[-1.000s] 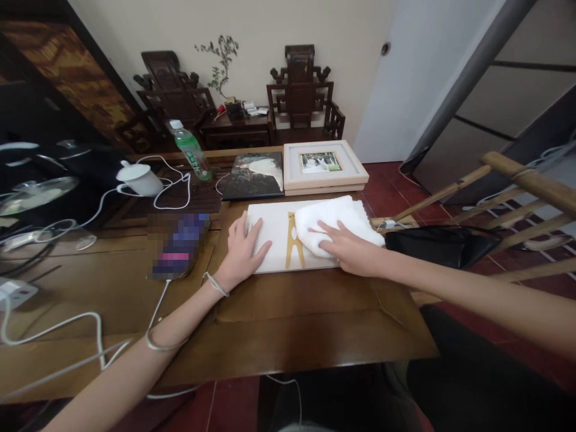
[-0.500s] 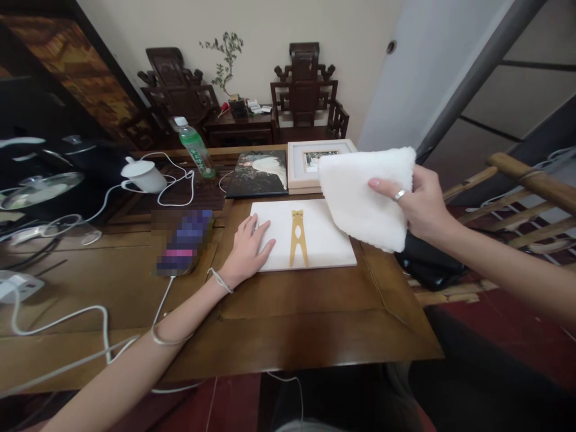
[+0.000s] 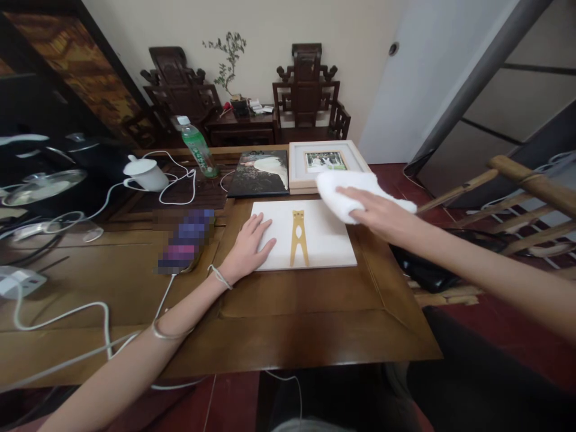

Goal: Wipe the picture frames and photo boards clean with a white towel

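A white board (image 3: 330, 243) lies flat near the right end of the wooden table, with a gold cat-shaped piece (image 3: 298, 237) upon its middle. Fingers spread, my left hand (image 3: 252, 245) rests on the board's left edge. A fluffy white cloth (image 3: 345, 187) is gripped in my right hand (image 3: 375, 213), over the board's far right corner. Whether the cloth touches the board I cannot tell. Part of the cloth droops to the right behind my hand.
Behind the board are a white-framed picture (image 3: 360, 157) and a dark picture panel (image 3: 252, 180). To the left stand a green-labelled bottle (image 3: 198, 149), a lidded white cup (image 3: 146, 175), a blurred phone (image 3: 186, 240) and a power strip (image 3: 20, 282) with white cables. A wooden chair (image 3: 517, 174) stands at right.
My right hand has turned over and moved left with the cloth, which hung spread out before and is now bunched lower. My left hand has stayed on the board.
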Action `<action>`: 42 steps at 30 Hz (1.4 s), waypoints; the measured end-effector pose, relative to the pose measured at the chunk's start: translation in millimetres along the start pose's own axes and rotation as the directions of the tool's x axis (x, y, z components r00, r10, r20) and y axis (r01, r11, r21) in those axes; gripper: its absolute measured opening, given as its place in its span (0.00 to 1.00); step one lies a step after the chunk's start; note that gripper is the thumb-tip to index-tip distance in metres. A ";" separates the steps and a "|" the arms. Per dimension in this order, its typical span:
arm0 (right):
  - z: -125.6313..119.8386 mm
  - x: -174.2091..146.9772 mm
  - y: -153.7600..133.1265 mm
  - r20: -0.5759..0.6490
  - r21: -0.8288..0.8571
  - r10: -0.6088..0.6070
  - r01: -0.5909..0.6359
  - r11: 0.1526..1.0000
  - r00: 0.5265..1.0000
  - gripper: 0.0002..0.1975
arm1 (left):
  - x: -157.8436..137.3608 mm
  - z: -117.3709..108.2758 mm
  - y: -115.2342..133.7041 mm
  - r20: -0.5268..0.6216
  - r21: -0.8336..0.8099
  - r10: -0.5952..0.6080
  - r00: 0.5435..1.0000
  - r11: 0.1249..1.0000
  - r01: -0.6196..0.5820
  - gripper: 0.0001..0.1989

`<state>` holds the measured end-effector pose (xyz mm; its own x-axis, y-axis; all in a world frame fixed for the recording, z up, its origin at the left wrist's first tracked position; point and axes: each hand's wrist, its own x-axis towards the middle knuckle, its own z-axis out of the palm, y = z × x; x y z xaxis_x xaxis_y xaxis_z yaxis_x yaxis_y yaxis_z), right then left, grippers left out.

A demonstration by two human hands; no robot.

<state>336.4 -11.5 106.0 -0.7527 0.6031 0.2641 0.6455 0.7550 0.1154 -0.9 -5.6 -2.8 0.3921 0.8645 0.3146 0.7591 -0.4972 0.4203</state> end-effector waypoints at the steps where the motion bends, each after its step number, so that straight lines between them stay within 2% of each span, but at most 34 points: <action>1: 8.5 0.9 -7.9 0.065 -0.006 -0.038 0.039 0.999 0.997 0.15 | 0.2 -0.7 0.2 0.010 -0.014 0.002 1.000 1.000 -0.002 0.26; 4: 34.1 2.5 -32.7 0.223 -0.045 -0.065 0.077 0.996 0.973 0.18 | 0.5 -2.0 0.3 0.031 -0.047 0.005 1.000 0.999 -0.003 0.27; 7: 49.0 7.2 -43.6 0.310 -0.075 -0.028 0.054 0.996 0.950 0.26 | 0.8 -2.0 -0.6 0.040 -0.048 0.003 0.999 0.999 -0.001 0.28; 11: 50.6 27.8 -29.9 0.393 -0.027 0.042 -0.034 0.999 0.919 0.33 | 1.4 -1.7 -1.5 0.045 -0.052 0.000 0.999 0.999 0.002 0.28; 15: 48.6 42.1 -19.0 0.385 0.000 0.045 -0.049 0.999 0.922 0.33 | 1.8 -2.0 -1.8 0.050 -0.037 0.000 0.999 0.999 0.002 0.29; 18: 46.3 29.3 -35.0 0.382 -0.008 0.032 -0.031 0.999 0.924 0.31 | 1.7 -2.1 -1.9 0.058 -0.008 0.006 0.998 1.000 -0.005 0.29; 21: 36.9 2.1 -69.1 0.373 -0.006 0.012 -0.010 1.000 0.928 0.28 | 1.5 -2.1 -1.4 0.063 0.014 0.009 0.998 1.000 -0.010 0.29; 24: 21.8 -20.2 -100.2 0.423 0.028 -0.002 -0.011 1.000 0.906 0.25 | 1.8 -2.1 -0.6 0.066 0.027 0.009 0.998 1.000 -0.011 0.29; 26: 13.7 -25.0 -107.8 0.452 0.054 -0.008 -0.018 0.998 0.892 0.26 | 2.1 -2.4 -0.1 0.068 0.034 0.014 0.998 0.999 -0.016 0.29; 28: 10.9 -20.3 -101.9 0.457 0.074 -0.012 -0.025 0.997 0.889 0.29 | 2.2 -2.8 0.2 0.070 0.037 0.021 0.997 0.999 -0.024 0.29; 31: 18.2 1.0 -73.4 0.431 0.079 -0.003 -0.035 0.996 0.902 0.32 | 2.2 -3.4 -0.1 0.075 0.039 0.024 0.997 0.999 -0.027 0.29; 37: 46.7 51.1 -11.1 0.397 0.030 0.116 -0.140 0.990 0.910 0.27 | 1.9 -3.0 -3.4 0.075 0.018 0.026 0.997 0.999 -0.027 0.29; 39: 52.0 55.7 -5.5 0.391 0.013 0.130 -0.147 0.989 0.911 0.28 | 1.7 -2.8 -4.5 0.075 0.006 0.020 0.997 1.000 -0.021 0.29; 42: 53.2 45.2 -16.8 0.386 -0.002 0.104 -0.112 0.994 0.917 0.31 | 1.4 -2.8 -4.8 0.079 -0.009 0.010 0.997 1.000 -0.009 0.30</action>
<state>284.6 16.7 65.1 -0.6726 0.7309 -0.1155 0.7261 0.6820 0.0873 -5.4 -2.2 -2.0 0.4396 0.8626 0.2504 0.7506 -0.5059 0.4250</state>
